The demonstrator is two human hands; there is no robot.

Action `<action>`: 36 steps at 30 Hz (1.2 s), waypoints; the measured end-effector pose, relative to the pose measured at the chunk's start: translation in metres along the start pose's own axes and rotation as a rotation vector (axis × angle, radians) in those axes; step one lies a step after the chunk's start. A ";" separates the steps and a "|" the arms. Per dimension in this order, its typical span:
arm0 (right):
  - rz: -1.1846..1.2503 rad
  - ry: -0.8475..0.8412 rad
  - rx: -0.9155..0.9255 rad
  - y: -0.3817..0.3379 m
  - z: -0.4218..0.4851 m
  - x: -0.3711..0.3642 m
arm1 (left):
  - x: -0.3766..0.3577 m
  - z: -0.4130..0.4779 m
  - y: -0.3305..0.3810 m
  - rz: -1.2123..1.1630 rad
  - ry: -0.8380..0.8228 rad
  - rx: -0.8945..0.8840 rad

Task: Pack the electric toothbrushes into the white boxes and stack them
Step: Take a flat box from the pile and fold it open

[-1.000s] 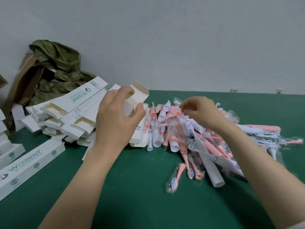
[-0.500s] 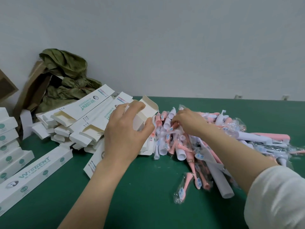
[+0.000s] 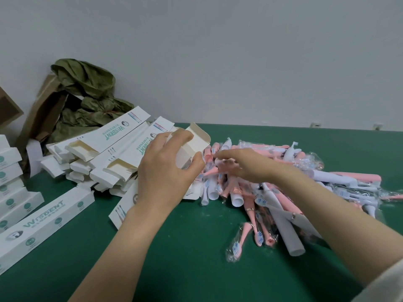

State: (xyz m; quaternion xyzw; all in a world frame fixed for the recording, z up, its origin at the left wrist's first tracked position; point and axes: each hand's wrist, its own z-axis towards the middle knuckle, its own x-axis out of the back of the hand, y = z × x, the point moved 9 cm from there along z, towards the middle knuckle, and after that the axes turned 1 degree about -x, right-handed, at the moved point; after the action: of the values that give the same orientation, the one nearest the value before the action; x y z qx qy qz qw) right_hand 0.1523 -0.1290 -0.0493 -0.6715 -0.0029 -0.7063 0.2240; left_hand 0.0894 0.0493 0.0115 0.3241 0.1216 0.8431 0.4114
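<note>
**Barely a dent in the pile so far**

Far left, your packed boxes (image 3: 13,182) sit stacked (only a handful), with a heap of empty boxes (image 3: 104,153) beside them. Your left hand (image 3: 165,177) grips an open box (image 3: 196,140), flap up. Your right hand (image 3: 242,164) has dipped further into the toothbrush pile (image 3: 283,192) than a second ago. Its fingers are blurred, so I can't tell if they've caught one.

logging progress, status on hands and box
Left hand grips open-ended white box. Right hand in toothbrush pile, blurred, grip unclear. Nothing between box and pile.

Pink toothbrushes (image 3: 281,192), green table (image 3: 196,258)
</note>
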 end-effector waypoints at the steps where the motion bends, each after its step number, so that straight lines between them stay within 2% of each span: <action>1: 0.081 0.000 -0.041 0.010 -0.001 0.003 | 0.000 0.000 0.000 0.000 0.002 -0.001; 3: 0.118 0.069 -0.128 0.037 -0.002 0.015 | 0.000 0.001 -0.001 0.006 0.006 -0.003; 6: -0.014 0.065 -0.232 0.065 0.003 0.013 | -0.001 0.001 -0.003 0.022 -0.002 -0.010; 12: -0.290 0.041 -0.180 0.066 0.028 0.002 | 0.000 0.001 -0.004 0.030 -0.003 0.004; 14: -0.262 0.051 -0.173 0.064 0.025 0.009 | 0.000 0.001 -0.004 0.028 -0.006 -0.002; 17: -0.086 0.039 -0.138 0.056 0.011 0.024 | -0.003 0.001 -0.003 0.033 -0.033 -0.019; 19: 0.234 0.113 -0.132 0.048 -0.007 0.042 | -0.008 0.001 -0.004 0.072 -0.068 -0.034; 22: 0.788 0.375 -0.075 0.040 -0.031 0.073 | -0.014 0.001 -0.013 0.157 -0.109 -0.035; 25: 1.115 0.709 -0.066 0.038 -0.051 0.093 | -0.021 0.000 -0.021 0.216 -0.174 0.018; 27: 1.178 0.896 -0.083 0.034 -0.064 0.101 | -0.025 -0.001 -0.026 0.248 -0.211 0.051; 29: 1.213 0.971 -0.074 0.026 -0.071 0.107 | -0.025 -0.001 -0.032 0.278 -0.220 0.078; 33: 1.273 0.883 -0.028 0.003 -0.071 0.108 | -0.020 0.001 -0.038 0.260 -0.186 0.114; 36: 1.075 0.863 -0.066 -0.010 -0.072 0.106 | -0.015 0.001 -0.033 0.212 -0.133 0.114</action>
State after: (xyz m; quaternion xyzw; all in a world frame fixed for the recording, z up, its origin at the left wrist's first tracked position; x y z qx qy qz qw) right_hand 0.0808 -0.1756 0.0476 -0.2449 0.4412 -0.7012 0.5037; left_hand 0.1172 0.0583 -0.0105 0.4133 0.1066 0.8502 0.3081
